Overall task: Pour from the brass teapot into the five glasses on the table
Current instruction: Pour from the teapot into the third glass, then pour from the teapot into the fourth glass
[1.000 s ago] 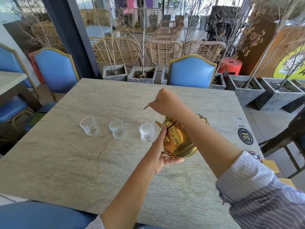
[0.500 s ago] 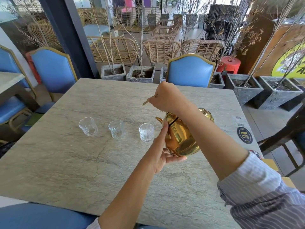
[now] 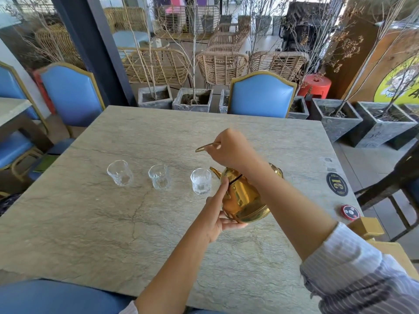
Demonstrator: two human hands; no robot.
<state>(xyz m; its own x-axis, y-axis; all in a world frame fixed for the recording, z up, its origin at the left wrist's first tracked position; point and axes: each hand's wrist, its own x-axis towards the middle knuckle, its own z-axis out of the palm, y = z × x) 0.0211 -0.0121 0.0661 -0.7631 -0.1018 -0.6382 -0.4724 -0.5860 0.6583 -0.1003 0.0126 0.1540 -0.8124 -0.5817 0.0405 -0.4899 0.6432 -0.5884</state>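
The brass teapot (image 3: 243, 200) hangs tilted just above the stone table (image 3: 113, 234). Its spout points left, close beside the rim of the right-hand glass (image 3: 201, 181). My right hand (image 3: 231, 148) is closed on the thin brass handle above the pot, and the handle's tip sticks out to the left. My left hand (image 3: 217, 214) cups the pot's side and underside, forefinger up along its body. Two more clear glasses, the middle glass (image 3: 159, 176) and the left glass (image 3: 120, 172), stand in a row to the left. No other glasses show, and my right forearm covers part of the table.
A round black sticker (image 3: 337, 184) and a red disc (image 3: 350, 212) lie near the table's right edge. A blue chair (image 3: 260, 96) stands at the far side and another blue chair (image 3: 70, 96) at the far left. Stone planters (image 3: 335, 118) line the floor behind.
My right hand rose slightly with the handle, then came back down. The teapot stays beside the right-hand glass with my left hand still under it. The glasses have not moved.
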